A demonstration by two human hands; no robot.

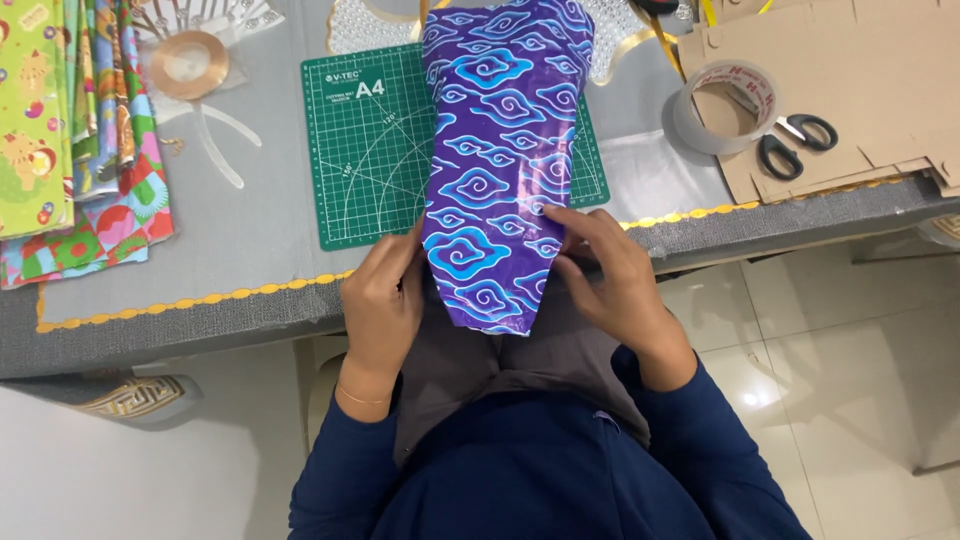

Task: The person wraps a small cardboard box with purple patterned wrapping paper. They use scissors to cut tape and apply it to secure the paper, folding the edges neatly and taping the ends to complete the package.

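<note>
A long object wrapped in glossy purple paper with blue cloud swirls [500,150] lies across the green cutting mat [360,150] and hangs over the table's near edge. My left hand [382,305] grips its left side near the lower end. My right hand [615,275] rests on its right side, fingers pressing the paper flat near the fold.
Colourful wrapping sheets [70,130] are stacked at the far left, with a copper ribbon roll [188,64] beside them. At right sit a clear tape roll [725,105], black-handled scissors [790,140] and flat cardboard [860,80]. The grey table [250,230] has a gold-trimmed edge.
</note>
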